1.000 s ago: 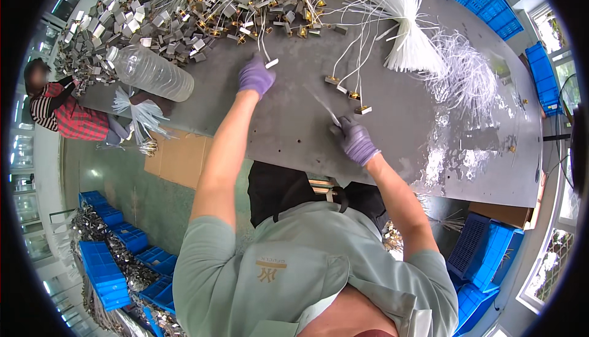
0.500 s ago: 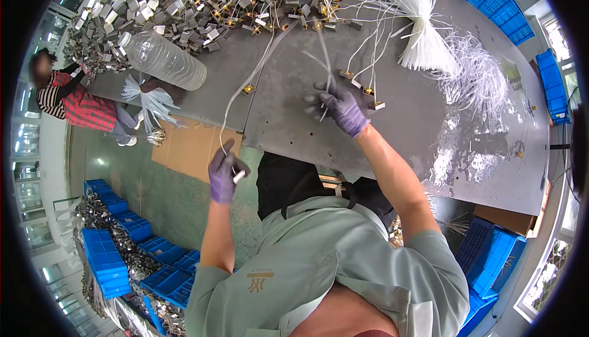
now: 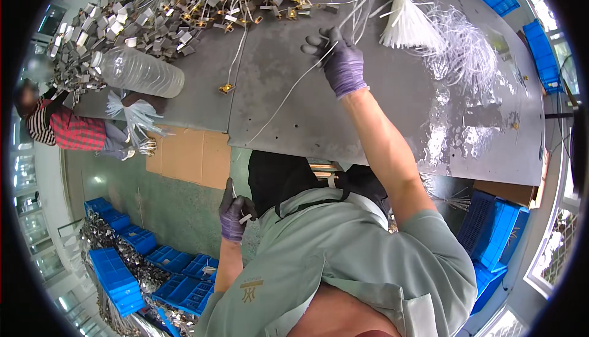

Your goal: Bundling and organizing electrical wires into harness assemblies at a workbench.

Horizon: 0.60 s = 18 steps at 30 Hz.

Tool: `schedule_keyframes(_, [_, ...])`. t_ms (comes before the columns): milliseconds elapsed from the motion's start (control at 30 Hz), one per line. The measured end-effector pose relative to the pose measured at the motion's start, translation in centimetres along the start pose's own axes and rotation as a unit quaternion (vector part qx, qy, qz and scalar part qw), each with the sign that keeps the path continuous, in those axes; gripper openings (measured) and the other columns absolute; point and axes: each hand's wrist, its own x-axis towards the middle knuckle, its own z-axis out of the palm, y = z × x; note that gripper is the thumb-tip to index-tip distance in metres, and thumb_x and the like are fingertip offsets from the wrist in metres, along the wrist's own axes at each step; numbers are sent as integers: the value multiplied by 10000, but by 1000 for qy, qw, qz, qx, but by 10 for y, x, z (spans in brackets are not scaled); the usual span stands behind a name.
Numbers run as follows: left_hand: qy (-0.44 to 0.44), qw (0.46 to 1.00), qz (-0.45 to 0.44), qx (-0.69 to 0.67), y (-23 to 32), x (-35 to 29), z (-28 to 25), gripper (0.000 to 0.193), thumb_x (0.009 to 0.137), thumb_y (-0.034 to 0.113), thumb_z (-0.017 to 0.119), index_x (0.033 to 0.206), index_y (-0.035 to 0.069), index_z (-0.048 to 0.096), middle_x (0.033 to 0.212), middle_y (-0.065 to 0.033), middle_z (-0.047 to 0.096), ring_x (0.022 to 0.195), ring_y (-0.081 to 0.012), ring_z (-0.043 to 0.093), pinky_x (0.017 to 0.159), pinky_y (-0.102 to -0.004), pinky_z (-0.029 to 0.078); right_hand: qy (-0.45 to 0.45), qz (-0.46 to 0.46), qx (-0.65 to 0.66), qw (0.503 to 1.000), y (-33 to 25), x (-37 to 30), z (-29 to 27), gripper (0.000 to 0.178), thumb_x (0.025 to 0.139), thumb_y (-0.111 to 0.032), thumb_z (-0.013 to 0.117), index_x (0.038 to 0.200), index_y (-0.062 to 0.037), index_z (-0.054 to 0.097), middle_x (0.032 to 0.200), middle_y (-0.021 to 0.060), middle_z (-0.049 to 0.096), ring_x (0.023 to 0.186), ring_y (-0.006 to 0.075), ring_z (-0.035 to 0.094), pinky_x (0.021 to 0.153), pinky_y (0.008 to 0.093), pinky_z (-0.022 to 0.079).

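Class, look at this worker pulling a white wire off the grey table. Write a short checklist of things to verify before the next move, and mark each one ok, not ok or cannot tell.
1. Left hand grips the white wire's end: ok, fingers closed on a small white piece beside the torso.
2. Right hand is on the white wire: ok, the wire passes under its fingers.
3. Wire runs free across the grey table: ok, nothing lies on that stretch.
4. Wire's far end is free of the tangled pile: cannot tell.
5. Plastic bottle is away from the wire: ok.
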Motion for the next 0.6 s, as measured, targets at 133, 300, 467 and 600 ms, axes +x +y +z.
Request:
schedule_keyframes(133, [-4,1000,9,-15,2,8,-5,705,852,279,616,1454,141,275,694,-89,543,447,-170,543,399,-275,435,17,-17,47,999,-14,2,-15,427,954,-399,475,1084,7,485,891,181,643,725,305,664,521,296,487])
schedule_keyframes(300, [-11,999,35,4,6,12,-6,680,857,284,614,1446,155,300,691,-81,536,449,-171,550,393,-274,432,39,-38,60,997,-17,0,-21,399,957,-396,471,1038,-6,476,857,174,634,679,285,655,482,287,474])
schedule_keyframes(467, [-2,999,37,20,11,9,-8,667,858,288,614,1440,152,317,684,-84,537,438,-170,543,393,-272,430,72,-76,19,994,-23,-13,-13,394,958,-394,470,1024,-6,479,807,168,642,603,265,643,454,278,460])
schedule_keyframes(600, [-13,999,36,32,16,11,-2,663,863,293,607,1439,144,317,643,-79,531,432,-160,540,391,-256,420,24,-80,3,996,-17,-25,-9,382,958,-376,479,1020,1,499,825,165,657,580,232,638,452,265,456])
